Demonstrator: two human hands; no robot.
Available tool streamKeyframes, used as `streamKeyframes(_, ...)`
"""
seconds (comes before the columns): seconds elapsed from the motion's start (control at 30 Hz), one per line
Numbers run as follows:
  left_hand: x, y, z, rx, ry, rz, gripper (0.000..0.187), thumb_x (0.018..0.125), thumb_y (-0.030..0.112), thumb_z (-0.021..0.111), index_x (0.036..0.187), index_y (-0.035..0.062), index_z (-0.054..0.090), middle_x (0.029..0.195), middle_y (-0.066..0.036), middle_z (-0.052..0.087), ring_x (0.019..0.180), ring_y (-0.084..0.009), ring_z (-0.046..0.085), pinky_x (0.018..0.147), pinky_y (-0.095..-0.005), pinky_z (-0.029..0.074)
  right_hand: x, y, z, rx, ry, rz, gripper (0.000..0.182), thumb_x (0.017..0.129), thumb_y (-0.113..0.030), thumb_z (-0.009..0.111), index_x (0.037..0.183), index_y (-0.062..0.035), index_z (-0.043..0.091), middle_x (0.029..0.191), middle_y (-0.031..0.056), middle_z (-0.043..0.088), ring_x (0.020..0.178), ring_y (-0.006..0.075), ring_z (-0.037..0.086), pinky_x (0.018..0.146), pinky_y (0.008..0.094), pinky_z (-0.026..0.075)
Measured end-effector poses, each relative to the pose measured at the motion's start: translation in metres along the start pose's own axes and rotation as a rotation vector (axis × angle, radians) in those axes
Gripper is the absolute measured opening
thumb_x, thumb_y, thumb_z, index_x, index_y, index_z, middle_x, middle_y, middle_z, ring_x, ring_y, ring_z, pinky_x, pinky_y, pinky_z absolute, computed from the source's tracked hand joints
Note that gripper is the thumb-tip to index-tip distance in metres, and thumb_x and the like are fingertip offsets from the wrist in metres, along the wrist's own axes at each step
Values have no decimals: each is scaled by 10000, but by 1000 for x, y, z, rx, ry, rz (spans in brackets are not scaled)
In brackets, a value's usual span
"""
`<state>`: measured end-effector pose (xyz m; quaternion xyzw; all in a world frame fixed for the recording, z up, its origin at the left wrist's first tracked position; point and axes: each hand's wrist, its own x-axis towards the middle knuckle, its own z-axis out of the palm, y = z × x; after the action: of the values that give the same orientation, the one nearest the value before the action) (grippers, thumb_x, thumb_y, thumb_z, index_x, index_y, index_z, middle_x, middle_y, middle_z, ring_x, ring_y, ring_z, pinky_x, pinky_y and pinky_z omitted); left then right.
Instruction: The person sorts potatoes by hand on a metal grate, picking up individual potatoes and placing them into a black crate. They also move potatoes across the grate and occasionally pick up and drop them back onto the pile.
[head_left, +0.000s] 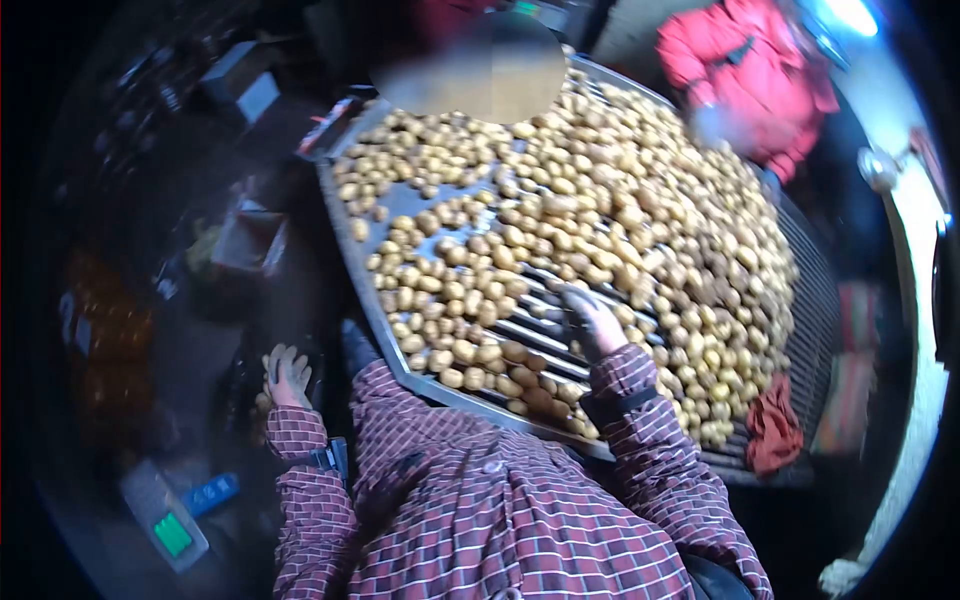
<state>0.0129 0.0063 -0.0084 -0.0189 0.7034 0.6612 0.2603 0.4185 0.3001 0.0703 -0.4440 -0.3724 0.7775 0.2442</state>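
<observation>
Many potatoes (560,215) cover a metal sorting table (358,290) in front of me, part of it slatted. My right hand (592,322), in a grey-fingered glove, reaches over bare slats among the potatoes. Its fingers are stretched out and slightly blurred, and nothing shows in its grasp. Off the table's left side hangs my left hand (287,376), gloved too, low beside my leg. Its fingers are extended and a little apart. A few potatoes seem to lie just beside and beneath it, though that dark area is hard to make out.
A red cloth (774,425) lies on the table's right corner. Beyond the table stands a person in a red jacket (740,80); another, largely blurred, is at the far edge. To the left are a scale (165,518), an open box (250,238) and orange net sacks (105,320).
</observation>
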Motion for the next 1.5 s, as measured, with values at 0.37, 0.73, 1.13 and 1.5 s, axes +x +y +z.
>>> streamKeyframes(0.37, -202, -40, 255, 1080, -1679, 1037, 394, 758, 296, 674, 1122, 156, 621, 1132, -103, 589, 1120, -300, 532, 952, -434, 425, -166, 102, -94, -287, 425, 29, 326, 900, -208, 645, 1166, -22, 624, 960, 64, 669, 740, 94, 604, 649, 242, 504)
streamKeyframes(0.73, -212, -41, 255, 1333, -1447, 1214, 287, 707, 265, 737, 893, 78, 625, 990, -114, 623, 971, -293, 591, 853, -409, 458, -111, 86, -31, -1366, 306, 79, 518, 809, -316, 678, 1268, -111, 553, 1214, 205, 535, 1118, 348, 562, 976, 403, 446)
streamKeyframes(1.13, -97, 2, 210, 413, -1000, -79, 76, 851, 109, 660, 885, 54, 620, 778, -81, 630, 797, -206, 656, 626, -319, 558, -89, 61, -77, 389, 316, 84, 316, 939, -276, 572, 1140, -32, 588, 979, 52, 614, 888, 198, 611, 768, 369, 543)
streamKeyframes(1.5, -192, -26, 319, 2035, -1316, 683, 432, 796, 321, 723, 1191, 159, 659, 1266, -91, 596, 1158, -227, 590, 896, -422, 504, -21, 42, -77, -809, 450, -266, 296, 819, -218, 658, 1083, -86, 687, 985, 126, 703, 918, 231, 677, 836, 342, 524)
